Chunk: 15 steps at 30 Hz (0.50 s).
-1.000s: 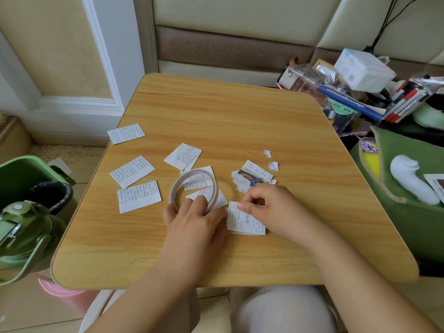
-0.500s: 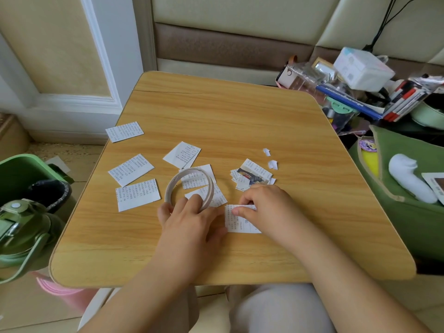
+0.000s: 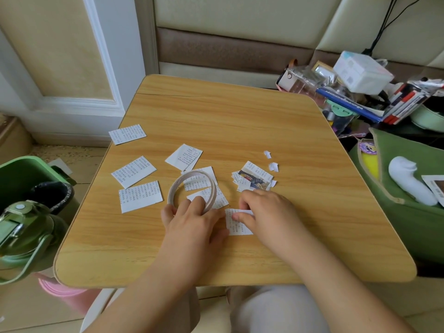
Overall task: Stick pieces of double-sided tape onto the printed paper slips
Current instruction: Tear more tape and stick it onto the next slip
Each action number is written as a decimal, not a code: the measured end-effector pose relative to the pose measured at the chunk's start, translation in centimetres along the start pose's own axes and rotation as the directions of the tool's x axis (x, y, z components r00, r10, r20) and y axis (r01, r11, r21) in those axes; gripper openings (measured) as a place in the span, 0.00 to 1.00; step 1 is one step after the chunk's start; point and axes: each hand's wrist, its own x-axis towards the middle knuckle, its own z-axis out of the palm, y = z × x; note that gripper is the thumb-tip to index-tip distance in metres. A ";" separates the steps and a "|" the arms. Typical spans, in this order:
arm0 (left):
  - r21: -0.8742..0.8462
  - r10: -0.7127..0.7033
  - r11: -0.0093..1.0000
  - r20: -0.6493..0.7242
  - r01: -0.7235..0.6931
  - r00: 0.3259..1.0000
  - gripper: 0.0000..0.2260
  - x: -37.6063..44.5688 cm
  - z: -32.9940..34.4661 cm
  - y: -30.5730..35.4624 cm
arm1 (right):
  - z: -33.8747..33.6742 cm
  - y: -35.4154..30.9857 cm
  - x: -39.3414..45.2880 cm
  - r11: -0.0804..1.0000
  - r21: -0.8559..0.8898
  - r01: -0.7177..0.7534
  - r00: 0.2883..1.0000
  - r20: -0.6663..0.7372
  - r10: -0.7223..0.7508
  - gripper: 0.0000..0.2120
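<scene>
The step in hand looks like laying a strip of tape along the top edge of 1 paper slip (image 3: 236, 223), which lies flat on the wooden table (image 3: 240, 121) near its front edge, directly in front of the person. The left hand (image 3: 192, 224) grips the roll of tape (image 3: 191, 189), with fingers curled through and around the near side of the ring, holding it tilted up off the table just left of the slip. The right hand (image 3: 266, 212) rests on the slip with its fingers bent down onto the paper's upper edge, pressing there; whether a bit of tape sits under those fingertips is hidden. The 2 hands are close together, nearly touching over the slip. Other slips are spread on the table: 3 (image 3: 134, 173) lie well apart to the left, 2 more sit under and behind the roll, and a small pile with a colour picture (image 3: 253, 177) lies just beyond the right hand, with 2 tiny scraps (image 3: 272, 165) near it. By my judgement the next move calls for holding the slip firmly with the right fingers while the left hand pulls the roll away to tear the strip, then rubbing the piece flat; thin paper could lift or crease if the pull is not kept low.
</scene>
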 end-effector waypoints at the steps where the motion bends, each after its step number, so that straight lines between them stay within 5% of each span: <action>1: -0.001 0.001 1.000 0.001 -0.001 1.000 0.11 0.0 0.0 0.0 | -0.1 0.1 -0.2 1.000 0.023 -0.002 1.000 -0.001 0.002 0.11; 15: -0.001 -0.030 1.000 0.019 0.030 0.999 0.10 0.0 -0.2 0.2 | -0.2 0.8 0.6 0.960 0.281 0.018 0.997 0.072 -0.040 0.08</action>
